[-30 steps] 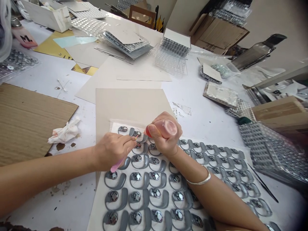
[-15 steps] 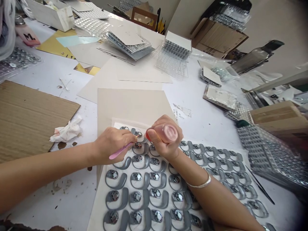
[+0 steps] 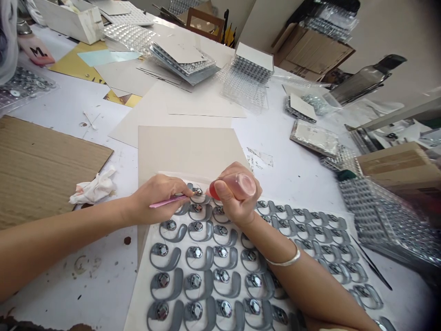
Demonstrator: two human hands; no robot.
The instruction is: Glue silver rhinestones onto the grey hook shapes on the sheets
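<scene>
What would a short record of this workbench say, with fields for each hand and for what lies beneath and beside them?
left hand: holds a pink stick, its far end at the top row
right hand: grips a translucent squeeze bottle with a red tip
beneath: rows of grey hook-shaped pieces with metal discs, on a white sheet
beside: cardboard, crumpled tissue

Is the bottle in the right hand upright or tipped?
Tipped over: the clear bottle lies almost sideways in the right hand, its red tip pointing toward a grey piece.
</scene>
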